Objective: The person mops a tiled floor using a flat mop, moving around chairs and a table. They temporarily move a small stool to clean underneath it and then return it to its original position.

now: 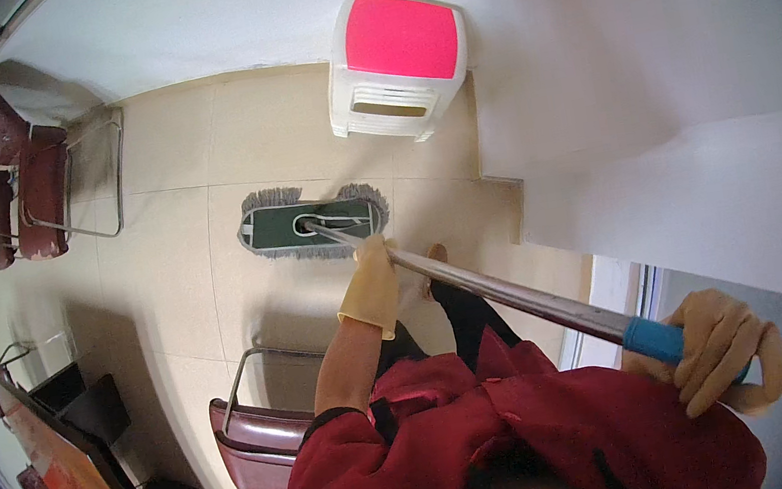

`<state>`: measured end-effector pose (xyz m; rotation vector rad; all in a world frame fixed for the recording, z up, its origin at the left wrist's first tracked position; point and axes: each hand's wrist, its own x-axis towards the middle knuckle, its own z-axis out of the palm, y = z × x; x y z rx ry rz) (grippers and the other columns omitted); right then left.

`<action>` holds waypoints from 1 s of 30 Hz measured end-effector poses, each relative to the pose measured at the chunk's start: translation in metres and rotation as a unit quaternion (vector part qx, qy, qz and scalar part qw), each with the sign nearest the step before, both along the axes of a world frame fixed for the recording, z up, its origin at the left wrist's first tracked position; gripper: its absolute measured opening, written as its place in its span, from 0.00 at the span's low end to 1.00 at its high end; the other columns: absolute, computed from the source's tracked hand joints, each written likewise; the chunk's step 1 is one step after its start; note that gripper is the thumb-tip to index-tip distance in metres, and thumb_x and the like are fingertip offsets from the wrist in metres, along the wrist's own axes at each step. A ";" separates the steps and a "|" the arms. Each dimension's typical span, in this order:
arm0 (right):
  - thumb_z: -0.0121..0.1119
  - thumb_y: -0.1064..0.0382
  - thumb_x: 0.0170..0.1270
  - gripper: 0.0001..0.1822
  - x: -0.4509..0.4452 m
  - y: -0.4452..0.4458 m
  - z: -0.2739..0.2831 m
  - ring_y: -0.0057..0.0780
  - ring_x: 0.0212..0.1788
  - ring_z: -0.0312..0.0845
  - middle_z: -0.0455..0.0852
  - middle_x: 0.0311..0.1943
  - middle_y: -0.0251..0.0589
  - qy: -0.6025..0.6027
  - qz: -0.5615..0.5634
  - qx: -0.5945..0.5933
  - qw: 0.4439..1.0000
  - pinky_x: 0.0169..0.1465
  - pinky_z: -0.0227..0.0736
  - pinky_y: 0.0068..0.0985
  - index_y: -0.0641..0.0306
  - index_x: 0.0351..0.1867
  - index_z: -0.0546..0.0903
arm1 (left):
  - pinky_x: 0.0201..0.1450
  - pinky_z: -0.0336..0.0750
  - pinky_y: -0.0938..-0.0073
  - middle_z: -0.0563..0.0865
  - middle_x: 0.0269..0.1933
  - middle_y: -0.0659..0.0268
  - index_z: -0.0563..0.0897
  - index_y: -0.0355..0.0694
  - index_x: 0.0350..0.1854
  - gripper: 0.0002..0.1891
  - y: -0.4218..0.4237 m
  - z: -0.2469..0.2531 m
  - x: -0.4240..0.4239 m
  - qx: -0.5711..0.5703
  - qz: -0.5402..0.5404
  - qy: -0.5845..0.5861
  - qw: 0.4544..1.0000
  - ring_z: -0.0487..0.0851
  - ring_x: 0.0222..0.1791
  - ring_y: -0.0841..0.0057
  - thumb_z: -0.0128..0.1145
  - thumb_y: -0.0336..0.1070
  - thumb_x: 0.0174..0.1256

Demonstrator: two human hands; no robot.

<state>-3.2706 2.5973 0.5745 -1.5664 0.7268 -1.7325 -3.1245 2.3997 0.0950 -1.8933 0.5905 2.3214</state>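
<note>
A flat dust mop with a green top and grey fringe [282, 229] lies on the tiled floor ahead of me. Its metal pole [512, 296] runs from the mop head up to the right, across the front of my body. My left hand [375, 277], in a pale yellow rubber glove, is closed round the lower part of the pole. My right hand [725, 350], gloved too, grips the blue sleeve [652, 342] at the pole's upper end.
A white plastic stool with a pink seat [400, 38] stands by the wall. Brown padded chairs with metal frames [42, 194] are at the upper left. Another such chair [262, 446] is close on my left, and a wooden table [85, 480] stands beyond it. A wall corner [504, 189] juts out at right.
</note>
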 end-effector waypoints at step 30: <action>0.43 0.61 0.62 0.14 -0.066 0.261 -0.005 0.19 0.15 0.65 0.71 0.12 0.33 0.107 -0.387 0.156 0.902 0.26 0.62 0.12 0.56 0.17 0.65 | 0.32 0.70 0.64 0.81 0.28 0.62 0.80 0.47 0.29 0.07 0.218 0.055 -0.178 -0.671 -0.414 0.193 0.584 0.80 0.31 0.64 0.55 0.30 0.46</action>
